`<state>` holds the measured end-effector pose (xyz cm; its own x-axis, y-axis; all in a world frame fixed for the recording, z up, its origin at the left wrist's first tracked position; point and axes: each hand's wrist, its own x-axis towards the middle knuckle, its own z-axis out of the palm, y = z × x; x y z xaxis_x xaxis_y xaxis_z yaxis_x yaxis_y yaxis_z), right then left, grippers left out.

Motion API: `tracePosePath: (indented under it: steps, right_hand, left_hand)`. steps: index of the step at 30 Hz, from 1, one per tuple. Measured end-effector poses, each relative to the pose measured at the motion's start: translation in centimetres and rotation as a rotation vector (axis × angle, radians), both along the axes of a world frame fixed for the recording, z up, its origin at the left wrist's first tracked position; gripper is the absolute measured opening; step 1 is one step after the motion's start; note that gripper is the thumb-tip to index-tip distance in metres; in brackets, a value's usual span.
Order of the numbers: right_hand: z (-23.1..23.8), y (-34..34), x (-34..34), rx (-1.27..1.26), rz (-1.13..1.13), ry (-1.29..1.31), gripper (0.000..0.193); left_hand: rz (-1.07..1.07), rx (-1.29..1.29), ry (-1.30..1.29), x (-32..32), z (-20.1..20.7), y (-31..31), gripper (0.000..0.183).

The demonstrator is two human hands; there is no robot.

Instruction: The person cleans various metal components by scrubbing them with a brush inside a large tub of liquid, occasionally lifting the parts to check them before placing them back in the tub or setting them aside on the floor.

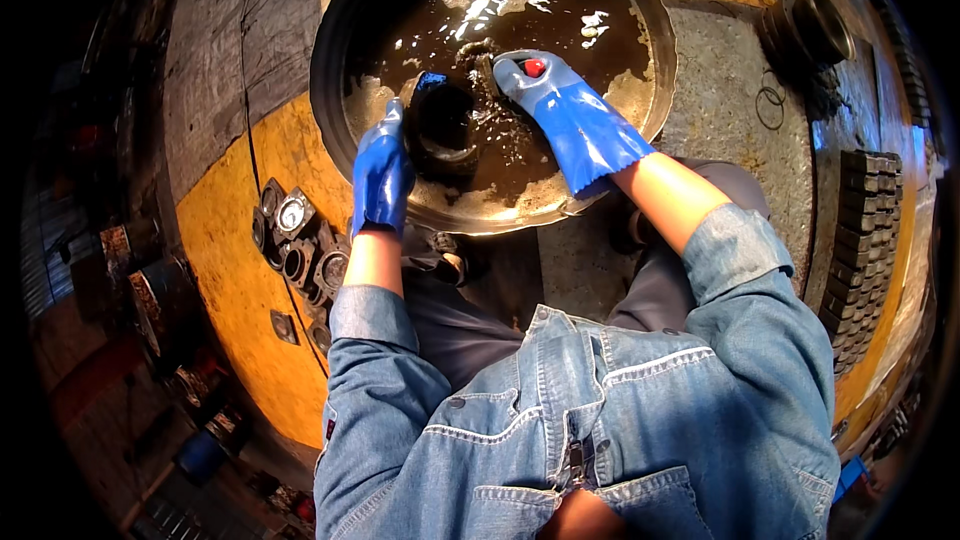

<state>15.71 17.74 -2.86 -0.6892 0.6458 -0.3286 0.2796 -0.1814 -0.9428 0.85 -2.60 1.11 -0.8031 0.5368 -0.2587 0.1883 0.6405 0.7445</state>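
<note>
A wide round metal basin (664,60) of dark, foamy liquid lies in front of me. My left hand (383,172), in a long blue rubber glove, grips the left side of a dark, wet, hollow ring-shaped metal part (446,157) low in the basin. A small blue patch (432,81) shows at the part's far rim; I cannot tell if it is a gloved fingertip. Also gloved in blue, my right hand (535,80) is closed around a red-ended object (534,67) just right of the part. The glove hides most of that object, and splashes show between the hands.
Several greasy metal parts (300,260) lie on the yellow-painted floor to the left. Dark ring-shaped parts (815,28) stand at the far right, with a thin wire ring (770,107) nearby. Stacked dark blocks (862,250) line the right side. My knees are close to the basin's near rim.
</note>
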Motion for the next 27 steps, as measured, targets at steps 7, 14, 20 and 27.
tracePosePath:
  steps: [7,14,20,27]
  right_hand:
    - [-1.4,-1.7,0.7,0.099,0.159,-0.219,0.025]
    - [1.9,-2.6,4.1,-0.069,0.449,-0.258,0.026]
    - [-0.4,-3.0,2.6,-0.774,-0.034,0.278,0.030]
    - [-3.6,-9.1,-3.1,-1.273,-0.591,0.512,0.023]
  left_hand:
    - [-0.004,0.285,-0.090,0.4,-0.7,-0.3,0.058]
    - [0.118,0.200,-0.184,-0.1,-1.0,-0.6,0.052]
    - [-0.144,-0.010,0.149,-0.7,-2.1,-1.8,0.039]
    - [-0.180,-0.028,0.287,-0.7,-2.9,-2.1,0.041]
